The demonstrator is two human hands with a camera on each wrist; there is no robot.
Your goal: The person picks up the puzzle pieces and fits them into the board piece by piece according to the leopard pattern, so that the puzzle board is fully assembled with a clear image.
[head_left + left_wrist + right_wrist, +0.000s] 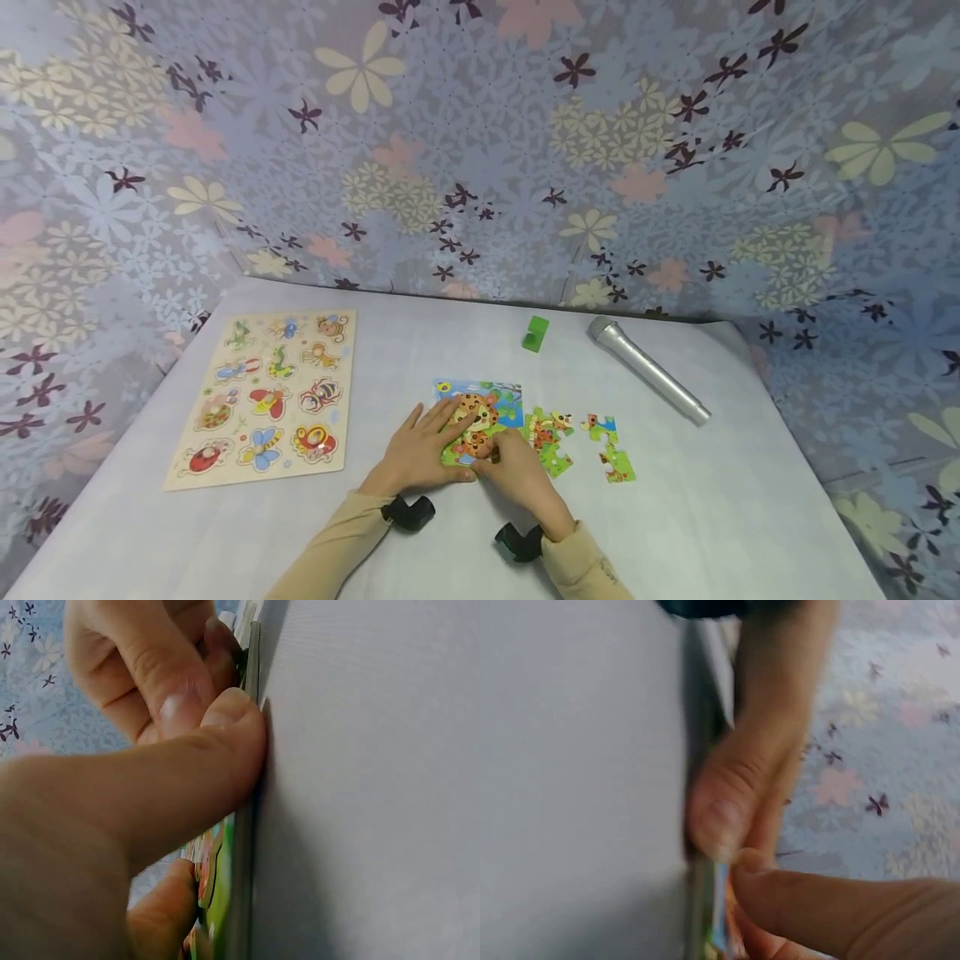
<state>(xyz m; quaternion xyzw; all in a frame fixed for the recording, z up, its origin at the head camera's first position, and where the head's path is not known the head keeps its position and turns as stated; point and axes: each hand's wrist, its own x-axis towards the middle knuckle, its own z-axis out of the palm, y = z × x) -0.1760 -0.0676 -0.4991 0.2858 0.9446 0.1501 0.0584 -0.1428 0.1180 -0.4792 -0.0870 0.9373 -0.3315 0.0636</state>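
Observation:
A jigsaw board [510,402] with a spotted leopard picture lies on the white table. My left hand [427,446] rests on its left part with fingers spread, the thumb along the near edge. At the board's lower right, my right hand [517,475] has its fingers curled and pinches a puzzle piece [720,904], mostly hidden under the fingers. The two thumbs almost meet in the right wrist view. Right of the board lie joined or overlapping loose pieces [543,429] and, farther right, more pieces [618,462].
A wooden insect puzzle board [255,400] lies at the left. Toward the back are a green piece [536,333] and a silver microphone [652,371]. Flowered cloth [480,150] hangs behind the table [720,508].

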